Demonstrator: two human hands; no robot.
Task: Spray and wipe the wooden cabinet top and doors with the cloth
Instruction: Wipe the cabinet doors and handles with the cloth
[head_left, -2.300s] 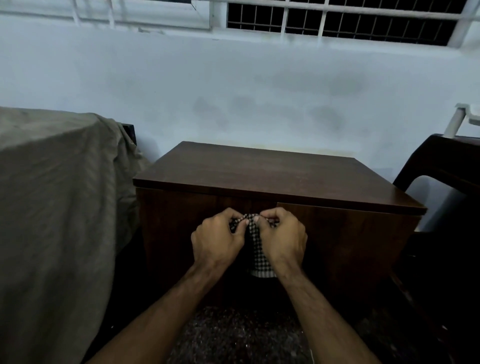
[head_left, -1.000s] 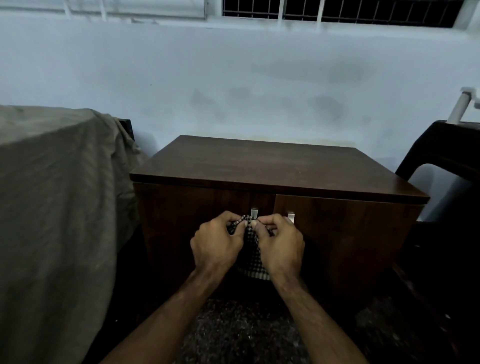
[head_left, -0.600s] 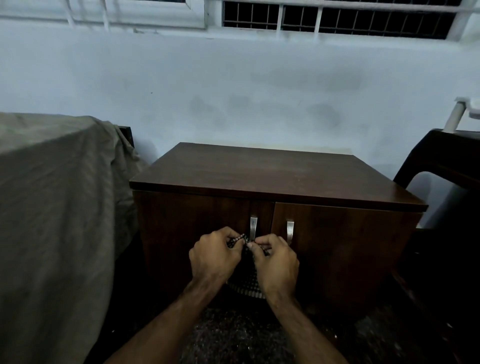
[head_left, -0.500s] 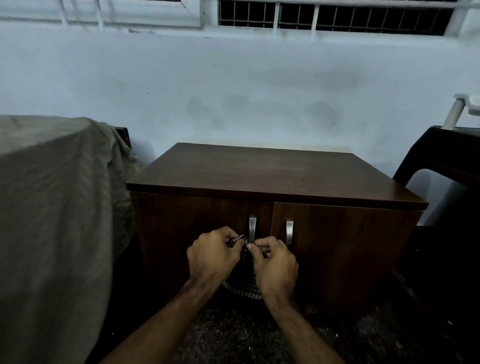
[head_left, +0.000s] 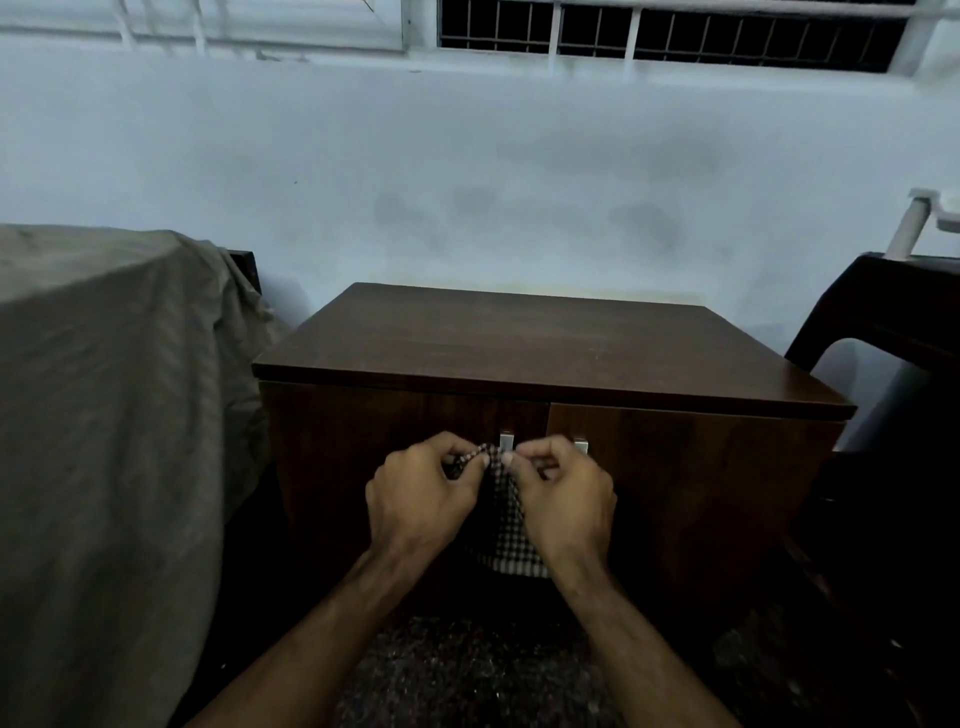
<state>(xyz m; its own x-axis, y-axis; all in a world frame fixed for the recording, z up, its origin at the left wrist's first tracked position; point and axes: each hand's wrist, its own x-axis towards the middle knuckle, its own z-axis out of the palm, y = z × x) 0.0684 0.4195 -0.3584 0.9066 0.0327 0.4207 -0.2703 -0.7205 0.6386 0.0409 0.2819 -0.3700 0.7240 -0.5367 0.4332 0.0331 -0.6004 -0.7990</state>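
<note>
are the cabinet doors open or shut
Shut: both cabinet doors sit flush under the top, only a thin seam between them.

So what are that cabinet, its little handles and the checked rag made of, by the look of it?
The cabinet looks like dark wood or wood-grain laminate: streaked grain, faint sheen, so I can't tell which. The handles seem brushed metal, pale and silvery. The checked cloth is soft woven fabric, hanging limp from both hands' pinch.
</note>
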